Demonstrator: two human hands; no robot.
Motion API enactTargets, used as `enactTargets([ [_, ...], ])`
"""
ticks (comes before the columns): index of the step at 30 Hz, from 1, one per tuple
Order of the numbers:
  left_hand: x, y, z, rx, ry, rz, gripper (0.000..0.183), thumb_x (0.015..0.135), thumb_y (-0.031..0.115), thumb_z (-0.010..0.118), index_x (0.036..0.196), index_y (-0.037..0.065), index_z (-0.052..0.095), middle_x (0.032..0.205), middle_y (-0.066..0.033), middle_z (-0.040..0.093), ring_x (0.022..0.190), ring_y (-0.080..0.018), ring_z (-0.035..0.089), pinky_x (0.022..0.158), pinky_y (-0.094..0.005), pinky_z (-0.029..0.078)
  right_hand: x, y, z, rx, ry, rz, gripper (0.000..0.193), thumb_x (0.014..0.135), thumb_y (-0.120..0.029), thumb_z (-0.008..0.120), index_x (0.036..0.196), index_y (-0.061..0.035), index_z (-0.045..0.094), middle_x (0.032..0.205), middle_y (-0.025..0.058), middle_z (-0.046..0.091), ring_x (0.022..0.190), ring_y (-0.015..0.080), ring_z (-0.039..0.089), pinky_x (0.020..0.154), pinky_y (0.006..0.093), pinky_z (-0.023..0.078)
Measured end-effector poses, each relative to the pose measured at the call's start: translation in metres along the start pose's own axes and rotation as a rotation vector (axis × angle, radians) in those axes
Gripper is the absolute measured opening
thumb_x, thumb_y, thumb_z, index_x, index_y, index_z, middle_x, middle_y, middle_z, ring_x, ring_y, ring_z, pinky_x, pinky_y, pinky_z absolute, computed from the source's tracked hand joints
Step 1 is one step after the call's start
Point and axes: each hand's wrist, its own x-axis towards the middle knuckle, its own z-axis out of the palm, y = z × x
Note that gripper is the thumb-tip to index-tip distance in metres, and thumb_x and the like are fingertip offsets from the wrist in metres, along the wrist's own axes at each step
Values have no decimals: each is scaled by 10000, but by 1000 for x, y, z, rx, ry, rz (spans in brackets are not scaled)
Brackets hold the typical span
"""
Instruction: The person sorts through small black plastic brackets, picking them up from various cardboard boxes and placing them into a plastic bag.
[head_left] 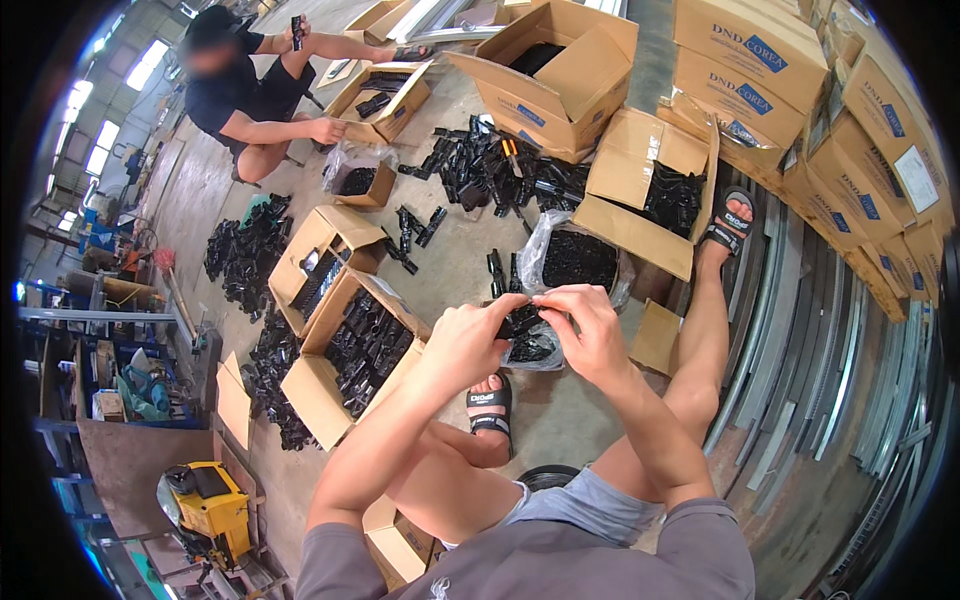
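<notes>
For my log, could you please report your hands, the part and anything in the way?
Left hand gripping black part; right hand pinched at its upper end. Part partly covered. Clear bag beyond, nothing seen blocking.

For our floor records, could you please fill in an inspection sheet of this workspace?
Surface: grey floor, strewn with black parts.
Job's things: a black part at the fingertips, its details too small to tell; a clear plastic bag of black pieces beyond.
Clutter: open cardboard boxes, cardboard sheet.
Hands: left hand and right hand both pinch the part.
Cables: nothing clearly seen.
Surroundings: co-worker upper left, stacked cartons upper right, metal strips at right, yellow machine lower left.
</notes>
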Motion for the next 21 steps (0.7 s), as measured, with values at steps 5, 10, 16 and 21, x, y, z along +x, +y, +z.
enactTargets([
  [5,3,0,9,38,-27,43,641,728,44,752,1313,94,495,799,-200,688,790,-413,680,692,-506,526,-2,-1,4,-77,19,-79,167,812,-87,767,971,-80,717,911,36,700,862,212,639,810,368,449],
  [10,7,-1,8,63,-58,26,674,739,45,755,1334,89,441,782,-203,680,786,-428,677,681,-517,518,3,1,3,-129,-2,-107,165,786,-69,774,946,-71,730,879,16,702,844,199,632,815,367,438],
  [16,4,0,6,84,-44,7,621,750,42,742,1292,96,444,742,-196,663,759,-428,668,663,-524,505,4,-2,-2,-177,-77,-150,168,780,-57,769,943,-60,727,876,21,709,865,213,640,838,370,447],
  [21,6,3,5,72,-14,15,569,763,40,720,1269,121,471,710,-203,646,733,-425,658,638,-525,493,7,-7,-2,-169,-89,-103,215,809,-68,744,1023,-63,725,975,62,695,927,243,634,888,402,450],
])
